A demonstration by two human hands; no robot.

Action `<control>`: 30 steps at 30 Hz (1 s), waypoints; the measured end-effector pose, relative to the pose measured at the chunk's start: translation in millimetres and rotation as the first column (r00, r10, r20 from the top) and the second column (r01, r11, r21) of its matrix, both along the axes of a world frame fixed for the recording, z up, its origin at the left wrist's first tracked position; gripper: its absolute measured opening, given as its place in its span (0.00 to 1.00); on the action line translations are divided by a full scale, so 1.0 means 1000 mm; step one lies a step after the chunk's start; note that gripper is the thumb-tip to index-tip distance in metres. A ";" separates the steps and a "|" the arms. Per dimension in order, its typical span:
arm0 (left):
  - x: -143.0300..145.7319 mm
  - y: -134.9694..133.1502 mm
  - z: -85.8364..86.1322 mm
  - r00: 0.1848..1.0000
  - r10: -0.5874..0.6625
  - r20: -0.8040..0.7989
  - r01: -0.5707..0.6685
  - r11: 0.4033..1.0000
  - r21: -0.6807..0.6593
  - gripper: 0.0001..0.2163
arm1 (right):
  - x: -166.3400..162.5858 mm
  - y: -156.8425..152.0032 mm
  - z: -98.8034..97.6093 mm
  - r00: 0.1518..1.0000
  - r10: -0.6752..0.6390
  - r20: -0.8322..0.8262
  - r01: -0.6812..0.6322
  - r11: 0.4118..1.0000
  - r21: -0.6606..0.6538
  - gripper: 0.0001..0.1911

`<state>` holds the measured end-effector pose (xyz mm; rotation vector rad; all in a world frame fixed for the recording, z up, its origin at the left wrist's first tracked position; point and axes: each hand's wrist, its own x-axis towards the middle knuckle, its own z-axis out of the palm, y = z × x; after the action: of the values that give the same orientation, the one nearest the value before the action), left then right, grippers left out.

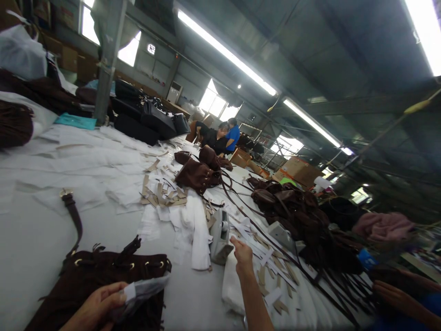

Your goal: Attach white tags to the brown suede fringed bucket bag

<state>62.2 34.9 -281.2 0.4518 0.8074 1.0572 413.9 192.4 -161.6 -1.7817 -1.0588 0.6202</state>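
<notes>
My left hand [98, 305] is closed on a crumpled clear plastic bag [149, 287] with a white patch at my fingertips. Beneath it lies a dark brown drawstring bag [113, 262] with gold eyelets; its buckled strap [74, 214] stretches away up the table. My right hand [243, 255] reaches to the front end of a grey tape dispenser [217, 234], thumb and forefinger pinched together beside it. Whatever is between those fingers is too small to make out. A white roll or sheet [232, 287] lies just under my right wrist.
Paper strips [165, 191] and white sheets [193, 230] litter the table. Another brown bag [196, 174] and a heap of brown bags [292, 207] with long straps lie beyond. A second dispenser [280, 232] sits right. A co-worker's hand [392, 294] is at far right; other people [232, 135] stand behind.
</notes>
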 end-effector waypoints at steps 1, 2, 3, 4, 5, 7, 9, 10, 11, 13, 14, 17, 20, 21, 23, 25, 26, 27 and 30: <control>0.000 0.000 0.000 1.000 0.001 0.002 -0.001 1.000 0.000 0.21 | 0.001 -0.004 0.001 1.000 -0.006 0.005 0.006 1.000 0.016 0.24; 0.000 -0.001 0.001 1.000 0.003 0.003 -0.003 1.000 0.002 0.21 | 0.001 -0.010 0.000 1.000 -0.009 0.010 0.009 1.000 0.027 0.25; 0.000 -0.001 0.002 1.000 0.004 0.000 -0.004 1.000 0.004 0.21 | 0.000 -0.015 -0.003 1.000 -0.008 0.015 0.007 1.000 0.028 0.26; -0.001 -0.001 0.003 1.000 0.004 -0.007 -0.004 1.000 0.001 0.21 | -0.001 -0.021 -0.007 1.000 -0.002 0.018 0.002 1.000 0.021 0.27; -0.001 -0.002 0.004 1.000 0.004 -0.016 -0.004 1.000 -0.004 0.21 | -0.002 -0.027 -0.013 1.000 0.003 0.021 -0.004 1.000 0.009 0.27; -0.002 -0.002 0.005 0.999 0.006 -0.035 -0.007 1.000 -0.016 0.21 | -0.005 -0.037 -0.027 0.999 0.014 0.029 -0.014 1.000 -0.016 0.29; -0.003 -0.002 0.004 0.999 0.004 -0.047 -0.005 1.000 -0.020 0.21 | -0.006 -0.044 -0.040 0.998 0.019 0.054 -0.018 1.000 -0.023 0.28; -0.003 -0.002 0.003 0.999 0.003 -0.051 -0.004 1.000 -0.012 0.21 | -0.005 -0.047 -0.044 0.997 0.019 0.073 -0.017 1.000 -0.019 0.28; -0.003 -0.002 0.003 0.998 0.002 -0.056 -0.003 1.000 0.000 0.21 | -0.005 -0.050 -0.047 0.995 0.019 0.095 -0.018 1.000 -0.014 0.27; -0.004 -0.002 0.006 0.997 -0.008 -0.078 0.009 1.000 0.018 0.21 | -0.007 -0.058 -0.047 0.991 0.037 0.129 -0.037 0.999 -0.008 0.27; -0.005 -0.003 0.010 0.995 -0.014 -0.098 0.017 0.999 0.028 0.21 | -0.012 -0.063 -0.045 0.989 0.062 0.135 -0.062 0.998 -0.010 0.26; -0.007 -0.007 0.027 0.981 -0.031 -0.194 0.046 0.996 0.076 0.20 | -0.047 -0.090 -0.036 0.972 0.213 0.095 -0.210 0.977 -0.038 0.24; -0.006 -0.011 0.046 0.955 -0.005 -0.296 0.058 0.983 0.172 0.18 | -0.105 -0.128 -0.023 0.861 0.501 -0.089 -0.508 0.857 -0.083 0.22; -0.005 -0.012 0.050 0.946 0.007 -0.325 0.060 0.978 0.197 0.18 | -0.125 -0.141 -0.018 0.793 0.584 -0.172 -0.603 0.794 -0.083 0.21; -0.002 -0.014 0.054 0.926 0.030 -0.377 0.066 0.969 0.239 0.17 | -0.160 -0.161 -0.011 0.684 0.672 -0.284 -0.712 0.700 -0.059 0.20; 0.002 -0.019 0.055 0.904 0.056 -0.423 0.071 0.958 0.278 0.17 | -0.185 -0.173 -0.010 0.640 0.687 -0.344 -0.739 0.673 -0.028 0.20; 0.003 -0.021 0.054 0.895 0.066 -0.441 0.074 0.953 0.292 0.17 | -0.192 -0.175 -0.012 0.639 0.681 -0.358 -0.735 0.678 -0.021 0.20; 0.004 -0.023 0.053 0.887 0.075 -0.456 0.075 0.951 0.301 0.17 | -0.198 -0.175 -0.015 0.650 0.668 -0.363 -0.722 0.691 -0.021 0.21; 0.005 -0.028 0.050 0.871 0.096 -0.482 0.066 0.949 0.307 0.18 | -0.204 -0.172 -0.028 0.716 0.610 -0.339 -0.667 0.741 -0.074 0.24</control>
<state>67.6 7.1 -230.8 1.0211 1.0965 1.1050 210.1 20.3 -189.4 -1.3735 -1.4482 1.4186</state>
